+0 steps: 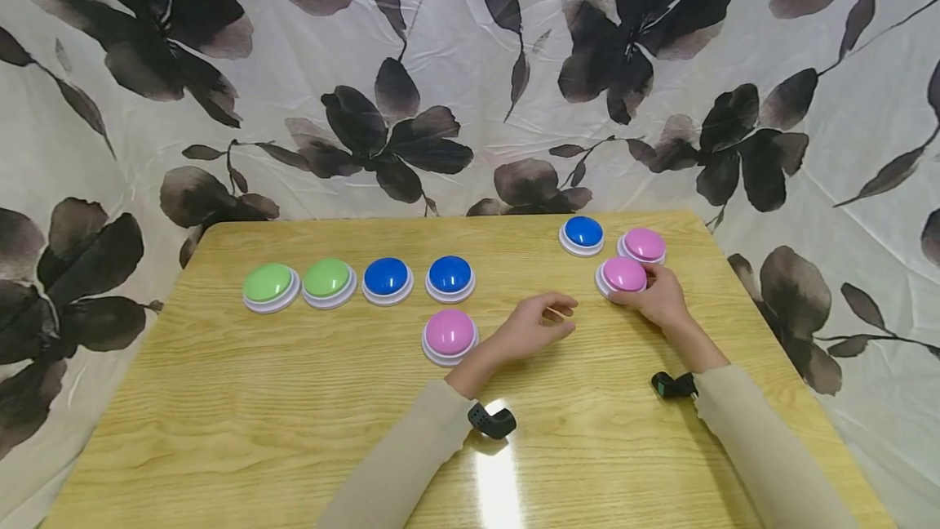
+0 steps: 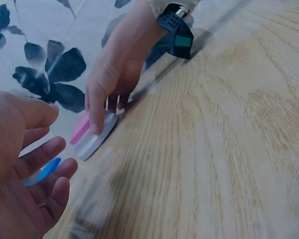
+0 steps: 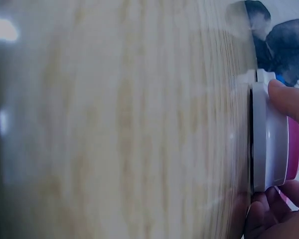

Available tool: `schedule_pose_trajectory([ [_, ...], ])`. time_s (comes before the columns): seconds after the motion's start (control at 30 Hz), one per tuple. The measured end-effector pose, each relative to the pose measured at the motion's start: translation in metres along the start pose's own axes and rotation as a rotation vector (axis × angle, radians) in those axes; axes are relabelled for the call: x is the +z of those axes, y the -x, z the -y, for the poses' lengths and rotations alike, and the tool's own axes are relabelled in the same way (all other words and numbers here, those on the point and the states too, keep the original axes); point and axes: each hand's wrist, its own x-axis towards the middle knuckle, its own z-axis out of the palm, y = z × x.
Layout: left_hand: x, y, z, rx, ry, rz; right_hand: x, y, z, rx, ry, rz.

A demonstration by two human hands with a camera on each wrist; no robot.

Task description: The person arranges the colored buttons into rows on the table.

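Two hands, right gripping pink button

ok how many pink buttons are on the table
3: one pink button beside the left hand, a second pink button held by the right hand, and a third pink button just behind the held one.

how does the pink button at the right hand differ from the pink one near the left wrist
The right hand grips the first pink button; no hand grips the second pink button. The first lies toward the right side of the table, the second nearer its middle. Both have pink domes on white bases.
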Motion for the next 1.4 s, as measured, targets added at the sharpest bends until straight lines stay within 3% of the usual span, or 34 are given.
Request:
schedule_pose_trajectory([
  [0.17, 0.004, 0.003, -0.001, -0.032, 0.004, 0.020, 0.000, 0.003, -0.003, 0.032, 0.000, -0.004],
  [0.67, 0.003, -0.004, 0.002, -0.044, -0.022, 0.008, 0.001, 0.009, 0.005, -0.022, 0.000, 0.006],
  [0.93, 0.006, -0.014, 0.002, -0.051, -0.043, -0.033, 0.004, 0.020, 0.023, -0.124, 0.008, 0.030],
  [1.4, 0.009, -0.024, 0.005, -0.078, -0.047, -0.174, 0.003, 0.040, 0.050, -0.188, 0.032, 0.063],
])
